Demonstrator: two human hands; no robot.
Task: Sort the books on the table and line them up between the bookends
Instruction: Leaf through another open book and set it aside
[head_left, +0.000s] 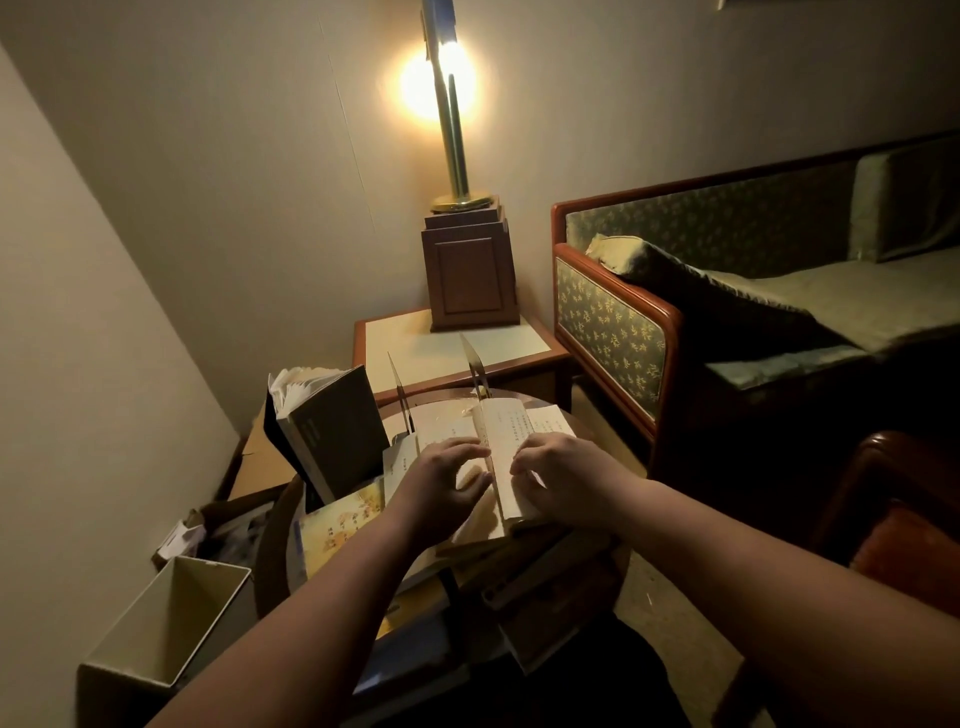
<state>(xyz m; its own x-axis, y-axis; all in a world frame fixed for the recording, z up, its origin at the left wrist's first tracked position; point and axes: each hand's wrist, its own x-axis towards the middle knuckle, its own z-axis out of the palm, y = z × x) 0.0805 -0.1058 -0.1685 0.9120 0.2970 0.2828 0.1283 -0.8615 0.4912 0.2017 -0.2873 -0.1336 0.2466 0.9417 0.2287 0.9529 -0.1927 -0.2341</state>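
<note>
1. A dim room corner: a lit brass lamp (451, 130) stands on a wooden pedestal (470, 270) on a square side table (447, 345), with a green patterned sofa (613, 312) to the right.
2. Nearer, a round table (272, 535) carries a loose clutter of books.
3. 2 thin metal bookends stand upright at its far edge: the left bookend (399, 395) and the right bookend (474, 364), apart from each other.
4. An open pale book (511, 431) with vertical print lies at the foot of the right bookend, on top of a pile of books (519, 577).
5. The left hand (441, 483) grips the book's left side, fingers bent against it.
6. The right hand (561, 478) holds the right-hand pages, fingers curled down onto them.
7. A dark book (332, 431) stands upright with fanned pages just left of the left bookend, crowding that side.
8. A yellow-covered book (337, 519) lies flat beneath the left forearm.
9. An open white bin (171, 618) sits on the floor at the left; an armchair (893, 519) is at the right.
</note>
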